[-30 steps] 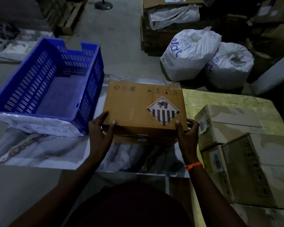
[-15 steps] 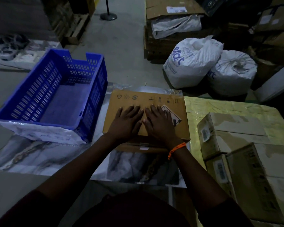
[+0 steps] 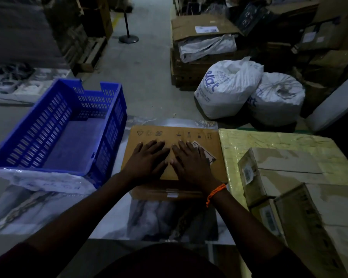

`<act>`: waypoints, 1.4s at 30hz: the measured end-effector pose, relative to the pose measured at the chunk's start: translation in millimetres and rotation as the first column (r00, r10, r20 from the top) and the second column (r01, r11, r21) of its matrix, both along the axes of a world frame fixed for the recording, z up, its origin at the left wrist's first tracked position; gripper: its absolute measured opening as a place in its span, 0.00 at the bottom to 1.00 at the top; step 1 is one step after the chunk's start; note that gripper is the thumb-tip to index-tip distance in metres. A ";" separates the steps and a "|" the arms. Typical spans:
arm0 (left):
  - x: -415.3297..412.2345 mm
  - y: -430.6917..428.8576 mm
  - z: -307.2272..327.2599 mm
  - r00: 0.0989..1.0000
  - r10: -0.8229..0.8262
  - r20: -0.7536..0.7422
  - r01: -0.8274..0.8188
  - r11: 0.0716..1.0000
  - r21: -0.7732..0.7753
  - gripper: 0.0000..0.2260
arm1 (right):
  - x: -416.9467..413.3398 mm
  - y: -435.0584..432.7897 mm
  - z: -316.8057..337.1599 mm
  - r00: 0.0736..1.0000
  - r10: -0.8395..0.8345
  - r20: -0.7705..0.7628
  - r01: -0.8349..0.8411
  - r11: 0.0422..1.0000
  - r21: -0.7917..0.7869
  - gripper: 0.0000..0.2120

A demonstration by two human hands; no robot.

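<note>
A second ago the hands gripped the near corners of the box (image 3: 169, 134). Half a second ago they already lay flat on its lid, and they lie the same way now. The left hand (image 3: 147, 159) and right hand (image 3: 191, 161) press down side by side, thumbs almost touching. Their fingers (image 3: 159, 144) are straight and slightly spread, holding nothing. The box has not shifted. It sits on the marble-patterned surface (image 3: 48, 207), with the blue crate (image 3: 114, 135) just to its left and a yellow-wrapped slab (image 3: 269, 143) touching its right edge. The camera has tipped upward since then, so more floor shows beyond the box.

The right hand covers most of the striped label (image 3: 208, 157) on the box, leaving only its right corner visible. The small printed symbols along the far edge of the box are too dim to read. The wrists hide part of its near side. An orange bracelet (image 3: 215, 192) circles the right wrist. Right of the box, on the slab, stand pale cartons (image 3: 279, 171), and the nearest of them is cut off by the frame edge. Beyond the box, on the floor, two white sacks (image 3: 227, 89) lean together, and their blue lettering is only partly legible. The stacks behind them are lost in shadow.
</note>
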State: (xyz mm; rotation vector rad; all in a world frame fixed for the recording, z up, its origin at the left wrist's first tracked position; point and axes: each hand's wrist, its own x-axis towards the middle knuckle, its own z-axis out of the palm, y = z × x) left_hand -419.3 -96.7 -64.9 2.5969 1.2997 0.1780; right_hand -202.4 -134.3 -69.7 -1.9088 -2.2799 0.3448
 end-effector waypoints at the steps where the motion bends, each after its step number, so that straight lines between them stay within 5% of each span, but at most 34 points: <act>1: -3.2 4.3 2.4 0.999 0.016 -0.030 -0.016 1.000 0.005 0.40 | 7.5 2.7 1.4 1.000 -0.012 0.014 0.012 1.000 -0.009 0.32; 6: -15.4 23.0 -0.9 0.981 0.184 -0.054 -0.185 0.982 -0.024 0.38 | 51.7 17.1 4.0 0.988 -0.148 0.040 0.149 0.989 -0.020 0.34; 20: -13.9 21.2 -3.1 0.965 0.251 0.079 -0.249 0.968 -0.031 0.31 | 52.3 19.3 7.0 0.957 -0.263 -0.122 0.267 0.963 0.021 0.30; 22: -13.6 16.5 -3.1 0.917 0.367 0.156 -0.358 0.930 -0.087 0.33 | 54.6 16.7 9.8 0.865 -0.416 -0.280 0.431 0.902 -0.007 0.35; 24: -9.5 13.0 2.1 0.834 0.513 0.202 -0.486 0.858 -0.167 0.39 | 57.9 14.8 12.0 0.670 -0.589 -0.452 0.595 0.790 -0.148 0.39; 27: -6.9 15.2 8.9 0.695 0.629 0.347 -0.549 0.777 -0.308 0.41 | 62.1 17.7 17.0 0.423 -0.667 -0.613 0.615 0.708 -0.346 0.32; 33: -16.5 12.9 8.3 0.575 0.619 0.536 -0.463 0.785 -0.410 0.41 | 70.3 13.1 21.7 0.385 -0.645 -0.660 0.623 0.709 -0.329 0.33; 37: -19.2 11.8 10.7 0.462 0.619 0.636 -0.485 0.776 -0.403 0.49 | 69.4 9.2 40.4 0.371 -0.591 -0.716 0.655 0.713 -0.248 0.31; 42: -27.0 -0.5 14.2 0.328 0.619 0.714 -0.542 0.742 -0.394 0.34 | 57.1 -3.4 35.3 0.252 -0.508 -0.823 0.716 0.670 -0.195 0.35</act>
